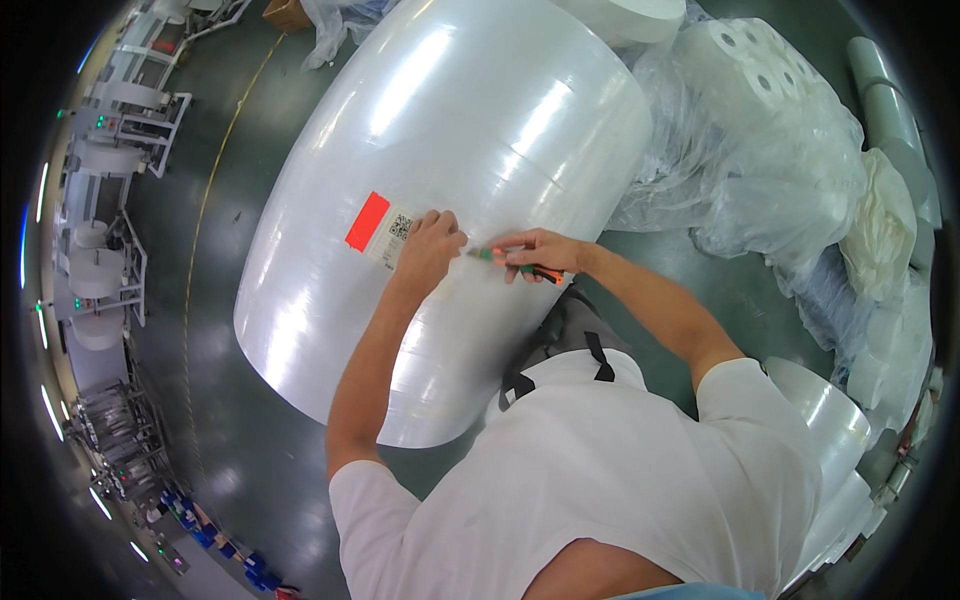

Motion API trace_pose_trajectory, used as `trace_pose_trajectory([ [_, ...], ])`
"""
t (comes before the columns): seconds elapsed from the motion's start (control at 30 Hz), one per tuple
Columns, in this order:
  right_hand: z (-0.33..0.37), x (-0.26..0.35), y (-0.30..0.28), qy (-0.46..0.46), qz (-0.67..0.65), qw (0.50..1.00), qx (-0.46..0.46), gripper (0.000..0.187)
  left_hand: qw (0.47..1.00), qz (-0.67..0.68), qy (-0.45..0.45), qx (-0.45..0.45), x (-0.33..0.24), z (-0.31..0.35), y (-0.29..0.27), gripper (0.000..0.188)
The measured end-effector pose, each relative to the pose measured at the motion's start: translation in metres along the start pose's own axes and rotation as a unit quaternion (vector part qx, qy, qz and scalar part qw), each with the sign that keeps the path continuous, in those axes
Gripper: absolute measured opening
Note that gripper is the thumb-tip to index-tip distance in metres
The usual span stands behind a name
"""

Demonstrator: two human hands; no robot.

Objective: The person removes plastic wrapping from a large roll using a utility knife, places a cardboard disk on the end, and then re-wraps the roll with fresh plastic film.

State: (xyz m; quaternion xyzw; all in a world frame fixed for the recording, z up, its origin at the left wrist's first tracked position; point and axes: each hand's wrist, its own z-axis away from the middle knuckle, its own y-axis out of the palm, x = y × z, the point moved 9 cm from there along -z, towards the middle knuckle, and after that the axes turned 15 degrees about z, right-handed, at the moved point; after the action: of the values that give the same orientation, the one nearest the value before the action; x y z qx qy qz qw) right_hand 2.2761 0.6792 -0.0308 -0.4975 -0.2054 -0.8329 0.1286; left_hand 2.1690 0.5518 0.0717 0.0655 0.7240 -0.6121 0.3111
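Angling inward, hands [432,247] adjacent over roll [470,130]

Bagged wht. rolls [765,125], brn. cardbd. box [287,14]

Your big roll [485,185] lies curved side up, glossy and whitish, with a few faint lines across it. Nearer its left edge sits the label [388,240] — white, tilted, square-coded, a red strip [367,221] along its left end. Your slim tool [546,273] slants in your right hand [540,250] near the roll's right edge — green end leftward, orange-and-black end rightward.
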Motion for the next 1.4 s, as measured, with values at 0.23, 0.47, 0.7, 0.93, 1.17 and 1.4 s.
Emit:
trace_pose_trajectory([
  [0.23,0.018,-0.007,0.012,-0.021,0.001,0.999,-0.036,0.047,0.993,-0.066,0.064,0.08,-0.008,-0.014,0.009,0.002],
  [0.47,0.045,-0.017,-0.004,-0.032,-0.031,0.996,-0.078,0.05,0.994,0.04,0.032,0.094,-0.01,0.025,-0.02,0.014],
  [0.7,0.064,0.001,-0.038,-0.082,-0.022,0.983,-0.163,0.052,0.984,0.146,-0.078,0.059,-0.036,0.115,-0.048,0.013],
  [0.93,0.007,0.076,-0.043,-0.119,0.179,0.953,-0.212,0.042,0.983,0.117,-0.107,-0.092,-0.03,0.157,-0.065,0.012],
  [1.17,-0.073,0.158,0.026,-0.166,0.249,0.933,-0.199,0.025,0.856,0.294,-0.207,-0.371,-0.047,0.206,-0.056,0.015],
  [1.4,-0.094,0.135,0.008,-0.26,0.377,0.816,-0.353,0.026,0.644,0.11,-0.489,-0.578,-0.085,0.458,-0.029,0.024],
])
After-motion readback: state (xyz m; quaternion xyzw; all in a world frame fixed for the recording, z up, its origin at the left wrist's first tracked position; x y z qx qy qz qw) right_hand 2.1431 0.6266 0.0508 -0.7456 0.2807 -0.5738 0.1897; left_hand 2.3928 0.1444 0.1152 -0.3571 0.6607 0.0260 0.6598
